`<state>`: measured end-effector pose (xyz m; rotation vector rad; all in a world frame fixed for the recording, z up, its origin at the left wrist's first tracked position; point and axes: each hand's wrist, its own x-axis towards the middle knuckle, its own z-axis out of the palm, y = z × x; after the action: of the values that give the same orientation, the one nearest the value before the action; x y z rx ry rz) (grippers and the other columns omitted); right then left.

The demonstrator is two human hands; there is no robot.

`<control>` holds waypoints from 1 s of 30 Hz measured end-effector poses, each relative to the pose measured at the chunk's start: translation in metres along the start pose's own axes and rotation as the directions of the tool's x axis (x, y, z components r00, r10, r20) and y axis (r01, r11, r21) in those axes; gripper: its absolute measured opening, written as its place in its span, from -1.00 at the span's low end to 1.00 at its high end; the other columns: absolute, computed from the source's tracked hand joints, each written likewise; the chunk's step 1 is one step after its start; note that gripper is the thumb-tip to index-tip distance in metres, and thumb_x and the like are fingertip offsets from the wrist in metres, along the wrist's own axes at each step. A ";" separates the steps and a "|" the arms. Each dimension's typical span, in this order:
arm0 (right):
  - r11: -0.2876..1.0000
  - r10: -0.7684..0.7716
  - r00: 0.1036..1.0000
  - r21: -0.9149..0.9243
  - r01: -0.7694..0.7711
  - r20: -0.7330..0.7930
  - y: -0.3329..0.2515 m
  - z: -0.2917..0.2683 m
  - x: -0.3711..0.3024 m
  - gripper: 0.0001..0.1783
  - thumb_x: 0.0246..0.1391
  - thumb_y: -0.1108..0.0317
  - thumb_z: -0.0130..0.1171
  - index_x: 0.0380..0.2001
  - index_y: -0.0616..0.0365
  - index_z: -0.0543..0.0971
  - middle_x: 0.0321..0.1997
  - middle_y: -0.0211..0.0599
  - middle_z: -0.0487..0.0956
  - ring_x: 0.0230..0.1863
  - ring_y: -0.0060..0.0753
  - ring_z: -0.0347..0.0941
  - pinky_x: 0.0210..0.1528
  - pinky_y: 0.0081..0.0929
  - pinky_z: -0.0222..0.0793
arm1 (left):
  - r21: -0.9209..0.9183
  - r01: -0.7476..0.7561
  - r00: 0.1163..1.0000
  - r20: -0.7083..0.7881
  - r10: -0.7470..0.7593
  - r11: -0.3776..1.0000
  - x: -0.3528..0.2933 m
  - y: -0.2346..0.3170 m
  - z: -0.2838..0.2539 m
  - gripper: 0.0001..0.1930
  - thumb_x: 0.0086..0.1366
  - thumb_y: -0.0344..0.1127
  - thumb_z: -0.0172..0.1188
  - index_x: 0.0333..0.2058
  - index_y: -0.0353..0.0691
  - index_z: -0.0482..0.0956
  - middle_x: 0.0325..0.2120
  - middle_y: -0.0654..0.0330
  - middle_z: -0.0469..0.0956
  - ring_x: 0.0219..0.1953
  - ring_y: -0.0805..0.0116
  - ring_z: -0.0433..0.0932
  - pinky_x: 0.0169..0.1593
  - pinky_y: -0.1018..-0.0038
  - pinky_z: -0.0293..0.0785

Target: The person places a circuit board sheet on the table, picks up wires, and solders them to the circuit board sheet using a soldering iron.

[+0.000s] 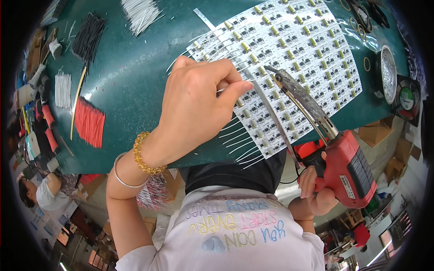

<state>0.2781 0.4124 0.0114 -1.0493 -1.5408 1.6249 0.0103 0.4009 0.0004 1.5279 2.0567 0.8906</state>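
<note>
A white panel of small circuit boards (pixel 312 54) lies on the green table, with rows of yellowish parts. Thin white wires (pixel 237 135) stick out along its near left edge. Above the panel my left hand (pixel 199 95) is closed, thumb and forefinger pinched on what looks like a white wire, its tip hidden. My right hand (pixel 318 192) grips a red and black soldering gun (pixel 350 169). The gun's dark tip (pixel 271 69) is over the panel, just right of my left fingertips. Across the panel runs a long metal strip (pixel 271 110).
Bundles of black wires (pixel 89 36), red wires (pixel 89 123) and white wires (pixel 140 16) lie on the table (pixel 131 77) at left. A metal bowl (pixel 387 74) and a small black fan (pixel 407 99) are at the right edge. Another person (pixel 45 187) sits at far left.
</note>
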 end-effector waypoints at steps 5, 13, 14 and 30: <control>1.000 0.023 1.000 0.011 -0.023 -0.010 0.000 -0.001 0.002 0.02 0.03 -0.30 -0.01 0.15 0.52 0.09 -0.81 -0.46 0.31 -0.82 -0.58 0.20 -0.68 -0.62 0.18 | -0.062 0.022 1.000 -0.020 -0.024 0.998 0.000 0.000 0.001 -0.88 0.04 -0.36 0.33 -0.56 -0.21 0.57 -0.77 0.36 0.42 -0.68 0.57 0.14 -0.35 0.56 0.12; 1.000 0.011 0.999 -0.020 -0.011 0.041 -0.002 0.000 0.006 -0.15 0.08 -0.22 0.04 0.01 0.48 0.21 -0.80 -0.46 0.32 -0.83 -0.59 0.21 -0.71 -0.61 0.15 | 0.025 -0.053 0.992 -0.117 0.055 0.998 -0.002 -0.002 0.011 -0.85 0.06 -0.39 0.31 -0.60 -0.20 0.52 -0.81 0.41 0.37 -0.75 0.58 0.09 -0.32 0.57 0.10; 1.000 0.013 0.999 -0.020 -0.012 0.042 -0.001 0.000 0.005 -0.15 0.08 -0.22 0.04 0.01 0.48 0.21 -0.80 -0.46 0.32 -0.83 -0.59 0.21 -0.71 -0.61 0.15 | 0.024 -0.051 0.992 -0.117 0.054 0.998 -0.002 -0.002 0.011 -0.85 0.06 -0.39 0.31 -0.60 -0.20 0.52 -0.81 0.41 0.37 -0.75 0.58 0.09 -0.32 0.57 0.10; 0.996 0.004 0.987 0.086 0.010 -0.163 0.002 0.008 -0.004 -0.25 0.01 -0.06 0.21 -0.05 0.45 0.28 -0.77 -0.45 0.31 -0.80 -0.59 0.20 -0.72 -0.62 0.11 | 0.044 -0.064 0.990 -0.124 0.070 0.997 0.001 -0.001 0.013 -0.81 0.08 -0.34 0.30 -0.62 -0.18 0.49 -0.82 0.36 0.38 -0.76 0.49 0.20 -0.32 0.53 0.13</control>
<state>0.2734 0.4049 0.0098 -1.1036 -1.3520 1.5486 0.0175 0.4050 -0.0092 1.6082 2.1336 0.9997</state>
